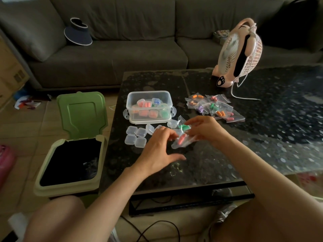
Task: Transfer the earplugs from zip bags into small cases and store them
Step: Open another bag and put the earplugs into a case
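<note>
The left hand (157, 151) and the right hand (204, 130) are both bare, with slim fingers. Each forearm (108, 193) is uncovered right down to the near edge. Two bare knees (57, 219) show near left and near right; any clothing is out of view.

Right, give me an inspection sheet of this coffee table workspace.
Surface: dark glass coffee table.
Job's things: storage box holding filled cases; empty small cases in front of it; zip bags of earplugs piled to the right.
Clutter: pink desk fan.
Hands: right hand holds the held bag; left hand is at it, grip blurred.
Cables: white fan cord on the table; black cable on the floor.
Surroundings: open green bin, sofa, visor.
</note>
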The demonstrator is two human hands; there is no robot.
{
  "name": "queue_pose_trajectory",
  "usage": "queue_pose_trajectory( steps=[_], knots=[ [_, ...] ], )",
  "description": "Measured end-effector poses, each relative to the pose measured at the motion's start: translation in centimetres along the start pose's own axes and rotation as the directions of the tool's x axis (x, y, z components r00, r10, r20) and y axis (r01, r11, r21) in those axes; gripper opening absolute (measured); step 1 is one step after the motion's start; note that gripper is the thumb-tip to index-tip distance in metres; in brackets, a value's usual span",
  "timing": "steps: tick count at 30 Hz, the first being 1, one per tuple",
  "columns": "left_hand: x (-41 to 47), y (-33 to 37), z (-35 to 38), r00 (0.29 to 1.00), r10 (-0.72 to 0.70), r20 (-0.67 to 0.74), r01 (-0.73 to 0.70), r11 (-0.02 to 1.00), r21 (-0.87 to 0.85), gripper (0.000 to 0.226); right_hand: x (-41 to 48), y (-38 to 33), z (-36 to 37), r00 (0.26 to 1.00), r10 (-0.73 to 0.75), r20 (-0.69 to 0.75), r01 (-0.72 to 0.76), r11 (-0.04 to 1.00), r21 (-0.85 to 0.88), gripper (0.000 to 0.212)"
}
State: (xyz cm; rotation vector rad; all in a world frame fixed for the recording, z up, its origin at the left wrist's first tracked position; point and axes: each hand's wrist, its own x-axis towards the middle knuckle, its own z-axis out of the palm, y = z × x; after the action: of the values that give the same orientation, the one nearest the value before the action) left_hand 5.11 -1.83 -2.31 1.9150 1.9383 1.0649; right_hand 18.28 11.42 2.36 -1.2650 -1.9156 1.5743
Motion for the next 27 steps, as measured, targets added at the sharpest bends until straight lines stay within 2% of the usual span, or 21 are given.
queue_pose_trajectory(
  steps=[2,3,6,9,11,13,16,18,20,23,25,27],
  knots=[
    [-0.1,0.1,0.7,0.996,0.074,-0.042,-0.072,0.996,0.050,0.069,-0.3,-0.1,0.6,0.999,0.032,0.038,-0.036,0.992,0.121,0.025],
    [-0.1,0.1,0.9,0.991,0.101,-0.091,-0.096,0.994,0.059,0.064,-0.4,-0.1,1.0,0.998,0.040,0.055,-0.047,0.989,0.143,0.023],
    [0.1,0.1,0.7,0.952,0.137,-0.273,-0.136,0.990,0.022,0.026,-0.4,0.2,1.9,0.990,0.041,0.133,-0.072,0.969,0.238,0.016],
    [0.4,0.1,-0.1,0.945,0.005,-0.328,-0.052,0.990,-0.133,0.007,-0.4,0.5,2.4,0.980,-0.003,0.200,-0.040,0.976,0.214,0.016],
    [0.5,0.4,-0.7,0.946,-0.151,-0.288,0.065,0.955,-0.288,0.007,-0.3,0.4,2.6,0.988,-0.097,0.123,0.085,0.991,0.099,0.026],
    [0.5,0.8,-1.2,0.913,-0.349,-0.210,0.211,0.846,-0.490,0.006,-0.2,0.3,2.7,0.971,-0.230,0.059,0.227,0.973,0.047,0.030],
    [0.7,0.5,-1.6,0.821,-0.565,-0.086,0.382,0.655,-0.651,0.012,-0.3,0.2,2.7,0.931,-0.346,0.118,0.350,0.936,-0.014,0.020],
    [0.7,0.2,-1.8,0.791,-0.608,-0.063,0.417,0.613,-0.671,0.016,-0.3,0.3,2.7,0.909,-0.376,0.180,0.391,0.918,-0.058,0.018],
    [0.7,-0.1,-1.9,0.781,-0.623,-0.050,0.421,0.584,-0.694,0.025,-0.4,0.4,2.9,0.892,-0.389,0.231,0.412,0.909,-0.057,0.026],
    [0.6,-0.1,-2.2,0.769,-0.639,0.001,0.459,0.552,-0.696,0.029,-0.6,0.5,3.1,0.861,-0.453,0.231,0.483,0.871,-0.091,0.033],
    [0.6,-0.1,-2.3,0.763,-0.645,0.035,0.491,0.545,-0.679,0.027,-0.6,0.3,3.2,0.826,-0.503,0.255,0.542,0.832,-0.114,0.031],
    [0.6,-0.1,-2.3,0.758,-0.649,0.057,0.509,0.535,-0.674,0.028,-0.6,0.2,3.2,0.815,-0.493,0.306,0.543,0.833,-0.104,0.025]
  ],
)
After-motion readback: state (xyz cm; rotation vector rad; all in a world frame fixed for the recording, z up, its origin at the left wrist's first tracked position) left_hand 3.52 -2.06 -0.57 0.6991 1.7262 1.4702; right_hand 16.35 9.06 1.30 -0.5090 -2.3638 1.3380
